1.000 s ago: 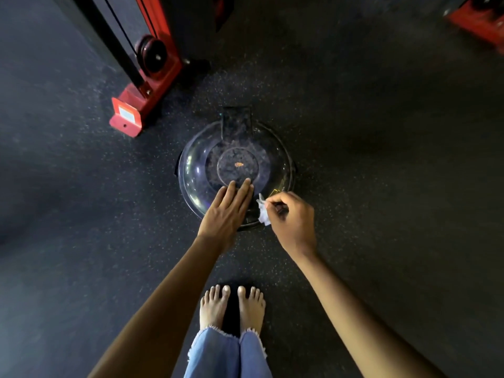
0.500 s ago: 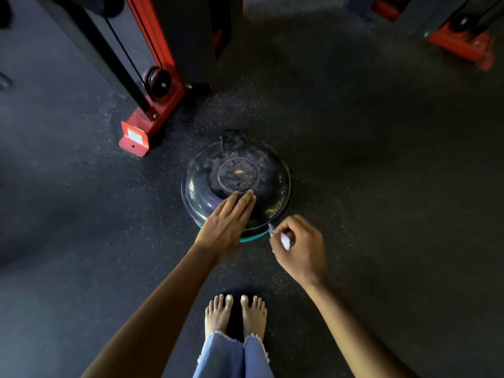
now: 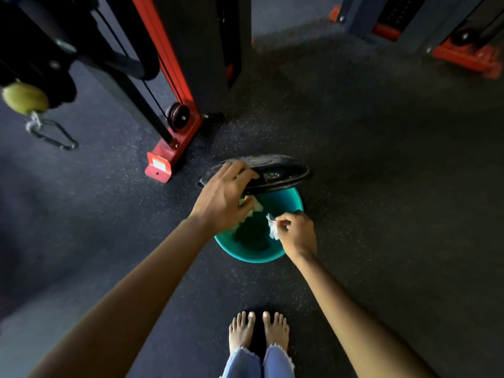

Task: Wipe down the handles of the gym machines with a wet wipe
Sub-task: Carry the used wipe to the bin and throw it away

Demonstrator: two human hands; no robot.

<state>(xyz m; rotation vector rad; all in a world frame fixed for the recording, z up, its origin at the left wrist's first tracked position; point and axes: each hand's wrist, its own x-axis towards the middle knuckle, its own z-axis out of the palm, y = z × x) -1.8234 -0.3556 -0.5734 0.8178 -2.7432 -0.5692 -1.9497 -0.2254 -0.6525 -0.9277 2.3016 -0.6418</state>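
A teal bin (image 3: 255, 256) stands on the dark gym floor, its black lid (image 3: 275, 173) tilted up at the far side. My left hand (image 3: 223, 199) grips the lid's near edge and holds it raised. My right hand (image 3: 296, 234) pinches a crumpled white wet wipe (image 3: 272, 227) over the bin's open mouth, at its right side. Pale scraps (image 3: 253, 207) lie inside the bin, partly hidden under my left hand.
A red and black cable machine frame (image 3: 174, 118) with a pulley stands just left of the bin. A carabiner clip (image 3: 54, 135) and a yellow-green ball (image 3: 26, 98) hang at far left. Another red machine base (image 3: 463, 57) sits at top right. My bare feet (image 3: 257, 334) stand behind the bin.
The lid lay flat on the bin with my left hand resting on it; now my left hand has lifted it open. My right hand has brought the wipe over the bin's mouth.
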